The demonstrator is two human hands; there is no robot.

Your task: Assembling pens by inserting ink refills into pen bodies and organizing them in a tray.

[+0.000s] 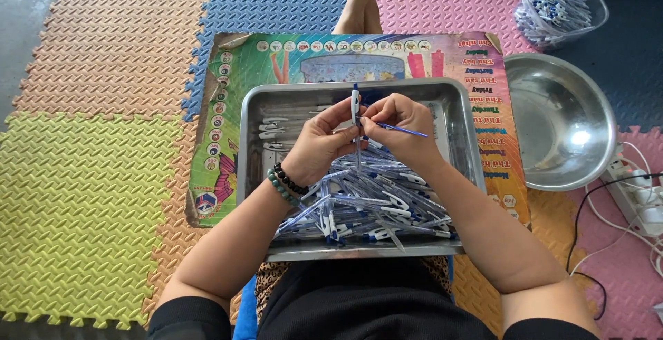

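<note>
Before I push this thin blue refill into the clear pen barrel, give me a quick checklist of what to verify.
1. Clear pen barrel with white clip held upright in left hand: ok.
2. Thin blue refill pinched in right hand: ok.
3. Refill tip lined up with the barrel's opening: cannot tell, fingers hide it.
4. Rectangular metal tray resting on the colourful printed board: ok.
5. Pile of clear pens inside the tray, none spilled: ok.
6. Round steel bowl within reach at right: ok.

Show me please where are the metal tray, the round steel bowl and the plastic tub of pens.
metal tray (250,146): head view, left wall.
round steel bowl (545,84): head view, inner wall.
plastic tub of pens (599,5): head view, right rim.
</note>
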